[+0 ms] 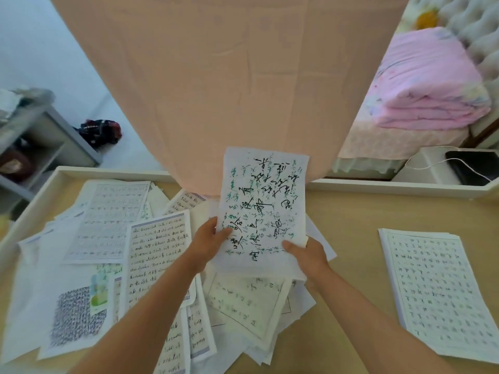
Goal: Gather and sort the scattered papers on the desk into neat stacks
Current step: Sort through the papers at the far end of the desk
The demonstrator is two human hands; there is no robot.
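Hands hold one calligraphy sheet (263, 209) raised above scattered papers (108, 238) on desk (345, 217); left hand (208, 238) pinches left edge, right hand (307, 255) pinches lower right corner; neat stack (437, 287) at right

- The desk (348, 228) has a light wooden top and a raised white rim along its far and left edges.
- A loose heap of papers (108, 220) covers its left and middle, the sheets overlapping at many angles.
- Near left in that heap lies a sheet with a dense dark block of print (73, 317).
- Near the middle lies a faintly gridded sheet (243, 300), turned askew.
- On the right lies a squared stack of gridded sheets (437, 290), well apart from the heap, with bare wood between.
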